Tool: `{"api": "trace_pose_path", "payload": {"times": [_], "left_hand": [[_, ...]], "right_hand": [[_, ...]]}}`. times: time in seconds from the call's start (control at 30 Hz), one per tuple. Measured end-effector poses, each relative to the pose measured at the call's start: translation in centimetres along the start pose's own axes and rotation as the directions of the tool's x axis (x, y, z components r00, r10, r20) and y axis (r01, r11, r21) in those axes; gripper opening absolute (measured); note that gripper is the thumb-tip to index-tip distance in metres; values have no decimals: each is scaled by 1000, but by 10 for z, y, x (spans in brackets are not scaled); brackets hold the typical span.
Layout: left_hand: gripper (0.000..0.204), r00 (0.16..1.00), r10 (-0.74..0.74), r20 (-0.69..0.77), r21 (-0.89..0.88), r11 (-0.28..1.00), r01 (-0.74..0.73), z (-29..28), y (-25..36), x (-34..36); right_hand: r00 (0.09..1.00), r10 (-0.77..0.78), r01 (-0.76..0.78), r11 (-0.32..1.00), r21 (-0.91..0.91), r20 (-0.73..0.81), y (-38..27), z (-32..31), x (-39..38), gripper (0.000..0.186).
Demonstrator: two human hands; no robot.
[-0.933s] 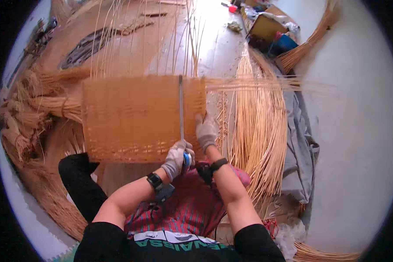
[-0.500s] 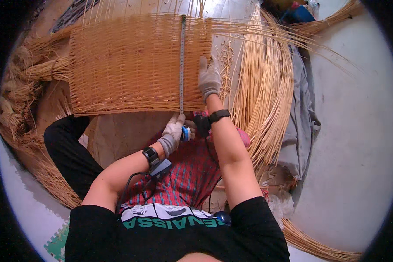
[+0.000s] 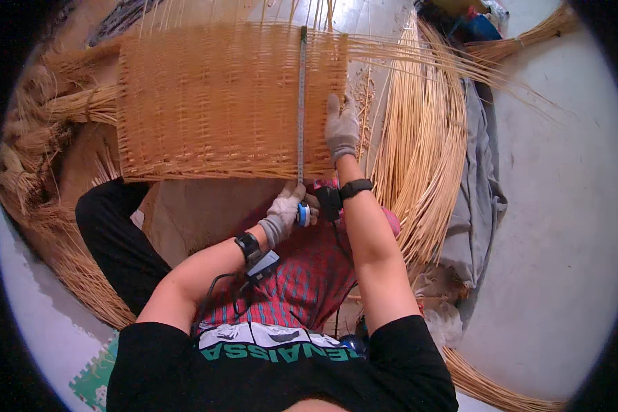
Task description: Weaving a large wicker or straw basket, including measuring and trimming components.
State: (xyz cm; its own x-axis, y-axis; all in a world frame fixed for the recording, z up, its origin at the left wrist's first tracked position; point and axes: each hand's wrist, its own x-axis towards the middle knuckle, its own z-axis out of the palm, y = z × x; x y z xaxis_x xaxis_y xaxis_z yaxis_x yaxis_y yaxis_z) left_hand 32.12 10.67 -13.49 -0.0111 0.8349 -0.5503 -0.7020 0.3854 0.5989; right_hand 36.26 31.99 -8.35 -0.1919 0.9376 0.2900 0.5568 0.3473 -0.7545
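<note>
Your left hand (image 3: 287, 209) has come down off the lower border of the woven panel (image 3: 206, 103) since the earliest frame, and now sits just below it; the panel shows higher in view. That hand is closed around the blue-and-white tape measure case (image 3: 303, 214), with the metal blade (image 3: 301, 113) drawn out and running up across the front of the weave to its top border. Your right hand (image 3: 342, 127) touches the panel's right edge, thumb toward the front; its other fingers are partly hidden, so I cannot tell whether it is clamped there. The panel stands out beyond your lap, over the red checked cloth's (image 3: 288, 292) far end, with thin rods (image 3: 453, 62) trailing from its upper right corner (they fan out loosely). Pale stalks (image 3: 419, 158) lie to your right beside the grey cloth (image 3: 475, 199), and tied bundles (image 3: 89, 104) lie to your left.
</note>
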Motion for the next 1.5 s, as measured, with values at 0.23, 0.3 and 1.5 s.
{"api": "trace_pose_path", "payload": {"times": [0.23,0.3,1.5], "left_hand": [[25,983,174,-61,267,952,-152,1,-8,-5],[30,957,283,-57,467,855,-225,1,-7,-4],[29,990,52,133,167,983,-74,-84,1,-29]], "right_hand": [[1000,-1,1,999,41,6,12,0,-4,64],[995,55,-56,998,9,84,21,-6,-6,61],[996,67,-73,989,-126,-52,9,7,-17,66]]}}
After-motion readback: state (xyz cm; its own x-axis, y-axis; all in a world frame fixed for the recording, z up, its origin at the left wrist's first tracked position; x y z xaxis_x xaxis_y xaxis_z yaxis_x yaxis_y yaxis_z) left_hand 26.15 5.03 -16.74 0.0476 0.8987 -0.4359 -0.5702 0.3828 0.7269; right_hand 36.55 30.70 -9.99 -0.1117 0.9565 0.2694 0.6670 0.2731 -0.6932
